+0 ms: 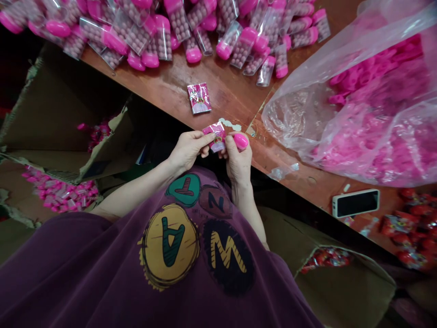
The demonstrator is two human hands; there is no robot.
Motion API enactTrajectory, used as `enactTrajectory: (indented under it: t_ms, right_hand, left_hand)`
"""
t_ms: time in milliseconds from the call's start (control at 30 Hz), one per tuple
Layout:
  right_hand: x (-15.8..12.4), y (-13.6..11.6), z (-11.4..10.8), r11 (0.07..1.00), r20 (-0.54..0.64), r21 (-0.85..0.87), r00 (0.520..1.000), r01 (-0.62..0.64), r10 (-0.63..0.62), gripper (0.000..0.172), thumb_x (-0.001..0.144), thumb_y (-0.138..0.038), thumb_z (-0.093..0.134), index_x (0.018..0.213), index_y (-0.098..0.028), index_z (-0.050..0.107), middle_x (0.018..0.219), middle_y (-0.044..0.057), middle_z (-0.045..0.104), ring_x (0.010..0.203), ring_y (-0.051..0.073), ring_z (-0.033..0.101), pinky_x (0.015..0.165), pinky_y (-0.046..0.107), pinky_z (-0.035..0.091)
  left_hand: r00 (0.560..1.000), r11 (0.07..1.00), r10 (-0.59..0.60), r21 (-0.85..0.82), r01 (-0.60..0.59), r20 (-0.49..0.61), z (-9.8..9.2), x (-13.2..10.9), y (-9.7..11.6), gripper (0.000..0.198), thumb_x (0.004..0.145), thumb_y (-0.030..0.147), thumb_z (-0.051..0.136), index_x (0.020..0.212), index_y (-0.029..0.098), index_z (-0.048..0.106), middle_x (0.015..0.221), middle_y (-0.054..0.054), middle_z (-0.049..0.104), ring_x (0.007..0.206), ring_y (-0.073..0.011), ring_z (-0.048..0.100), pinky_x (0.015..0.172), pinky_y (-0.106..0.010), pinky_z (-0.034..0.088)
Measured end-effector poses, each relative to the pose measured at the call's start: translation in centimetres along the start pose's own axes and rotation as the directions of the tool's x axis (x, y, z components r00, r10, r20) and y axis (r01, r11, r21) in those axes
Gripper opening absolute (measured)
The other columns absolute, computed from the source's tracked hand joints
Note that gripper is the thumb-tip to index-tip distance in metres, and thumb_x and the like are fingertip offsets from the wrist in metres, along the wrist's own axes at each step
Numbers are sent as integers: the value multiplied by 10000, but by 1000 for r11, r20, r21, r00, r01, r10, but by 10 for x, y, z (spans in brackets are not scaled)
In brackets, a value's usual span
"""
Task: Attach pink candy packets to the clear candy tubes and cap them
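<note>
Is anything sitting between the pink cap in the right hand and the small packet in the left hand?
Just the right hand's thumb, against the pink cap; nothing else separates it from the small packet.

Wooden table (225,91) | pink-capped tubes (241,48) | plastic bag (300,118) | phone (355,203) (screen up) | pink packet (199,98)

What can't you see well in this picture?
Head view:
- small pink packet: left hand fingers hide part; print too small
- pink cap: right hand covers its underside
- pink pieces: blurred by plastic bag
- pink-capped tubes: top edge cuts them off
- red packets: right edge cuts them off
</note>
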State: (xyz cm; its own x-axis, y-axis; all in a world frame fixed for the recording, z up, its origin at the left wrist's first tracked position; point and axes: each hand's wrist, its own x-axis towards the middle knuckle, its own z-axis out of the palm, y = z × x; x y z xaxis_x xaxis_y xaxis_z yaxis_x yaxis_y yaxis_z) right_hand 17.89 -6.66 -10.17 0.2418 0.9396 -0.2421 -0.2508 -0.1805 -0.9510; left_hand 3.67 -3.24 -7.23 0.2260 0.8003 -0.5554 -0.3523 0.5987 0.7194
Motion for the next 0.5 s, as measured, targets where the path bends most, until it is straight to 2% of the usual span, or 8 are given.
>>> enactTrajectory:
  t_ms: [133, 233, 400, 500]
  right_hand:
    - [-2, 0, 5, 1000, 15, -29, 1000, 3, -3, 493, 773, -523, 907, 1096, -283, 622, 803, -72, 594, 572, 60, 507, 517, 208, 485]
    - [-4, 4, 9, 998, 4, -33, 999, 45, -45, 460, 803, -498, 889, 1110, -295, 612, 808, -75, 562, 587, 57, 495, 531, 199, 488]
    - [-4, 11, 12, 995, -44, -43, 995, 87, -89, 418, 853, -515, 839, 1122, -308, 594, 793, -73, 528, 576, 64, 492, 523, 208, 486]
    - [-2, 9, 11, 994, -11, -56, 996, 92, -92, 411, 872, -531, 818, 1129, -317, 578, 759, -76, 511, 556, 69, 497, 498, 209, 469]
  left_hand:
    - [996, 997, 78, 7, -78, -46, 4, -1, -7, 406, 881, 283, 855, 599, 128, 607, 490, 25, 552, 417, -43, 468, 430, -189, 347]
    - [993, 996, 87, 11, -87, -79, 7, -2, -9, 408, 859, 294, 876, 602, 136, 601, 477, 29, 555, 397, -50, 474, 412, -193, 347]
    - [998, 1000, -1, -6, 0, -66, 9, -3, -5, 422, 857, 338, 883, 617, 140, 597, 481, 30, 554, 393, -54, 483, 408, -196, 357]
    - [998, 999, -51, -21, 50, -32, 9, -5, -3, 415, 865, 368, 877, 645, 135, 614, 515, 29, 562, 416, -46, 483, 421, -194, 366]
